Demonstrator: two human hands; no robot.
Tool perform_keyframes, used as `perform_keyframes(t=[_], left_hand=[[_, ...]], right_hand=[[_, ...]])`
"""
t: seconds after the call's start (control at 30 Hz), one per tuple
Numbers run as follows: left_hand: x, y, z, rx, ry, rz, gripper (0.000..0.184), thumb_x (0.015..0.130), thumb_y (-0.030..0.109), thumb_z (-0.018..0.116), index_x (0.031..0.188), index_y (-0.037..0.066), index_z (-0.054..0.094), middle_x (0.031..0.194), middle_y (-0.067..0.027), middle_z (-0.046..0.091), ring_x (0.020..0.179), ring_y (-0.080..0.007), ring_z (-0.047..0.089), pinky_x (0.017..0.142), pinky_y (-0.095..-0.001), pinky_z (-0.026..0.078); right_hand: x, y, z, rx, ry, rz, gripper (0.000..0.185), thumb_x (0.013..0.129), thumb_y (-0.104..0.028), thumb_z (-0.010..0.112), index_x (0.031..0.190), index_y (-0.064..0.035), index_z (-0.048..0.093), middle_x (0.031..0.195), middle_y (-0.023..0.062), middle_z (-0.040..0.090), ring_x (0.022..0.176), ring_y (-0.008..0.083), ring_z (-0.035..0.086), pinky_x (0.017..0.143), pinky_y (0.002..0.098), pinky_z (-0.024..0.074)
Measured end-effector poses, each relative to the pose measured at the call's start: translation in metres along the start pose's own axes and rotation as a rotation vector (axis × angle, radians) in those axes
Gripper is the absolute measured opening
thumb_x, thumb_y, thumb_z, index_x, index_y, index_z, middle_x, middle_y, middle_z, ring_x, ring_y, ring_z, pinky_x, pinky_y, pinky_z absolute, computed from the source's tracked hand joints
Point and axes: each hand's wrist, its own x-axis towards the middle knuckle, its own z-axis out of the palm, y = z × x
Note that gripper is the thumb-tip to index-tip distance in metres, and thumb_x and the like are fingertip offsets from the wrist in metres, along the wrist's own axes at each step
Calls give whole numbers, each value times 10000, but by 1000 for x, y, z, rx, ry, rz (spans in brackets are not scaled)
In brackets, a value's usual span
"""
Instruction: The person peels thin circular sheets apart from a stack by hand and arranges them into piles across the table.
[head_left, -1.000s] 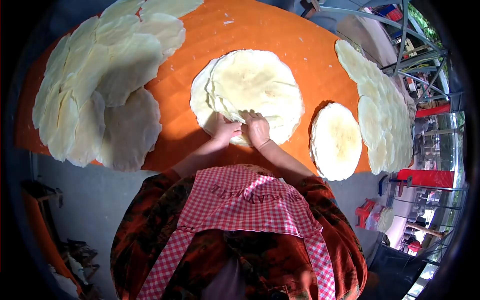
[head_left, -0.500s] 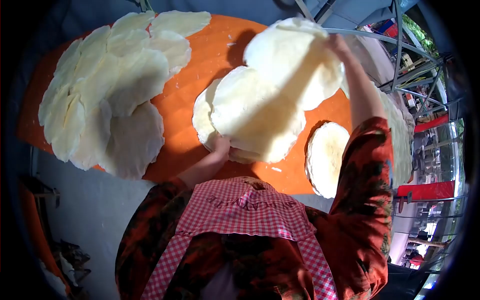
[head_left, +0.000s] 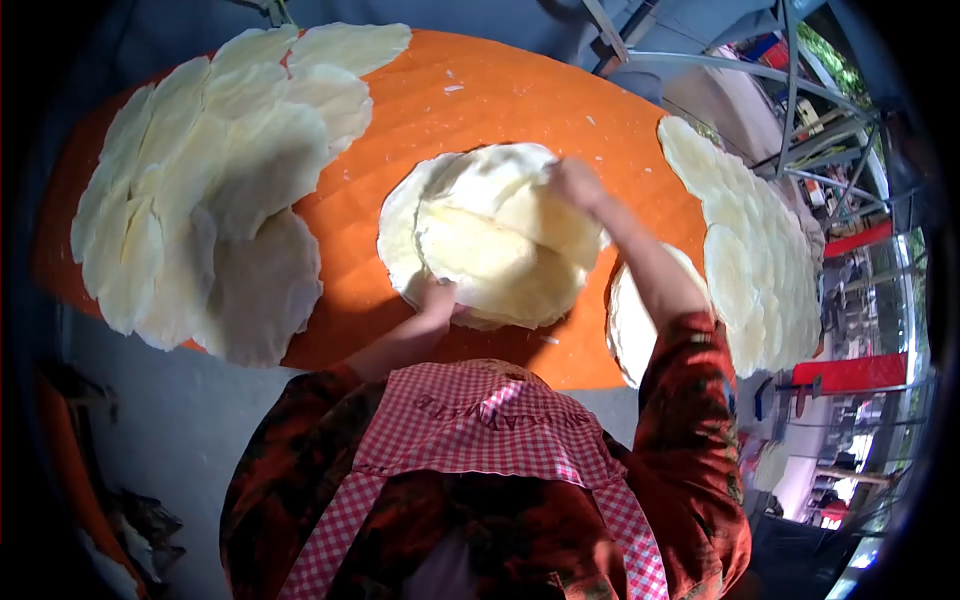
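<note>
A stack of thin, round, pale flatbreads (head_left: 490, 245) lies in front of me. At its near left edge my left hand (head_left: 437, 300) is closed, thumb and fingers pinching the rim. My right hand (head_left: 578, 187), slightly blurred, is closed at the stack's far right side, at the edge of the top flatbread (head_left: 545, 215). That top sheet lies wrinkled and partly folded over the others. Exactly how many layers each hand holds is hidden.
Everything rests on an orange table (head_left: 470, 100). Overlapping flatbreads (head_left: 190, 180) cover its left side, and another spread (head_left: 745, 260) lies at the right. Below my right forearm is a smaller pile (head_left: 630, 320). Metal frame bars (head_left: 700, 62) stand beyond the far right edge.
My right hand has come down and inward from the far right, bringing the large flatbread back over the stack. My left hand has stayed at the near left rim.
</note>
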Motion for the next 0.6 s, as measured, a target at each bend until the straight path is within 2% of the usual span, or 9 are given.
perform_keyframes(t=[0.03, 0.07, 0.1, 0.13, 0.23, 0.33, 0.47, 0.5, 0.6], left_hand=[[14, -12, -6, 39, -41, 93, 290, 875, 31, 523, 1165, 37, 503, 1089, -107, 593, 892, -213, 618, 763, -321, 516], [40, -35, -15, 77, -82, 184, 294, 876, 27, 520, 1169, 38, 506, 1089, -104, 595, 915, -212, 613, 789, -323, 508], [53, -47, -20, 110, -124, 277, 297, 877, 24, 518, 1173, 40, 510, 1088, -101, 597, 937, -210, 607, 816, -326, 501], [45, -42, -17, 88, -109, 246, 302, 877, 19, 516, 1179, 39, 509, 1093, -99, 598, 952, -208, 601, 830, -328, 493], [26, -26, -9, 45, -66, 199, 313, 878, 8, 511, 1190, 35, 507, 1107, -92, 601, 987, -204, 585, 855, -330, 476], [29, -29, -11, 67, -67, 207, 318, 885, 18, 508, 1203, 29, 495, 1128, -97, 589, 1009, -219, 572, 839, -335, 482], [-5, 4, -3, -16, -100, 16, 350, 909, 58, 505, 1248, 48, 420, 1187, -130, 528, 1066, -285, 549, 760, -372, 558], [-11, 10, -3, -62, -98, -68, 362, 913, 62, 504, 1259, 59, 397, 1202, -135, 512, 1079, -301, 544, 733, -381, 586], [-1, -1, -6, -94, -80, -59, 385, 919, 60, 494, 1282, 147, 397, 1231, -110, 509, 1047, -308, 589, 699, -390, 600]], right_hand=[[26, 25, -24, -35, -77, -65, 282, 738, -214, 707, 940, -18, 701, 860, 202, 681, 773, 316, 657, 741, 423, 511], [48, 45, -55, -92, 53, -37, 320, 740, -285, 728, 900, -10, 695, 844, 203, 676, 743, 293, 662, 710, 403, 516], [58, 40, -103, -73, 60, 50, 287, 752, -289, 684, 848, -19, 691, 857, 217, 666, 803, 370, 656, 718, 453, 512], [88, 72, -132, -171, 215, 38, 257, 750, -260, 663, 864, -32, 694, 866, 221, 662, 806, 370, 656, 714, 449, 515], [91, 45, -229, -274, 242, -76, 235, 754, -211, 625, 936, -77, 688, 876, 202, 661, 817, 385, 638, 709, 447, 511], [53, -21, -252, -395, 292, -162, 195, 755, -152, 604, 902, -56, 688, 843, 205, 661, 814, 377, 642, 715, 440, 515], [-15, -58, -139, -403, 345, -79, 226, 779, -92, 569, 980, -89, 673, 902, 194, 665, 816, 368, 645, 715, 453, 511], [-33, -69, -100, -430, 151, -2, 268, 791, -83, 560, 1036, -101, 668, 933, 195, 656, 850, 367, 636, 740, 452, 516], [-89, -65, 66, -151, 277, -88, 321, 760, -115, 647, 1076, -129, 700, 962, 166, 682, 873, 320, 652, 759, 399, 529]])
